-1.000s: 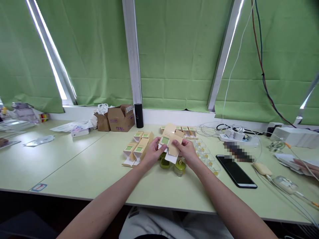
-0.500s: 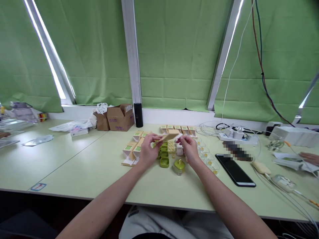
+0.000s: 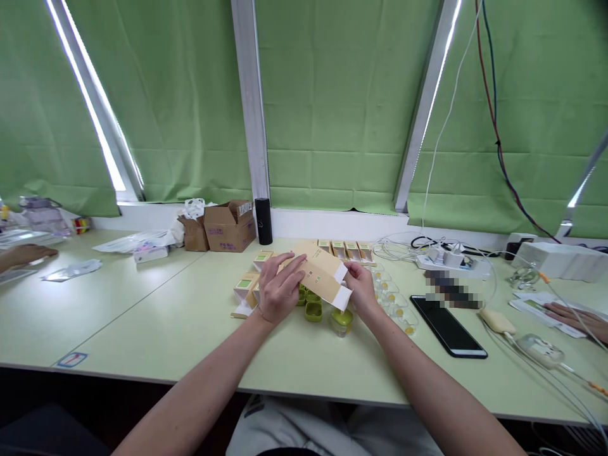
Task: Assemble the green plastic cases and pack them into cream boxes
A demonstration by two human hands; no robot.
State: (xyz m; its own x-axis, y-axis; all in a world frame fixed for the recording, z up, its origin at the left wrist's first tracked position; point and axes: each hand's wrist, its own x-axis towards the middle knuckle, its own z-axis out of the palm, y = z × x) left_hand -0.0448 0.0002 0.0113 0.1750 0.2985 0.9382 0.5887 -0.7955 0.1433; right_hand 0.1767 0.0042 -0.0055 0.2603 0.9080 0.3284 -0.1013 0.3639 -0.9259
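A flat tan cardboard box (image 3: 319, 271) with white end flaps is held above the table between both hands. My left hand (image 3: 281, 288) grips its left side, fingers lying over the upper face. My right hand (image 3: 361, 289) pinches the right end near the flaps. Beneath it, partly hidden, are several green square cups (image 3: 313, 311). A small clear jar with a green lid (image 3: 341, 320) stands in front of them. Several clear cups with yellow centres (image 3: 399, 311) are lined up by my right hand. Open tan boxes (image 3: 246, 288) stand at my left hand.
More tan boxes (image 3: 351, 249) line the back. A phone (image 3: 447, 325), a power strip (image 3: 453, 259) and loose cables lie to the right. Brown cartons (image 3: 230, 227) and a black cylinder (image 3: 263, 221) stand behind. Other people's hands (image 3: 577, 320) show at both sides.
The cardboard box has turned from nearly edge-on to show its broad printed face, with flaps to the right. My left hand's fingers now lie across it. Another person's hand has appeared at far left.
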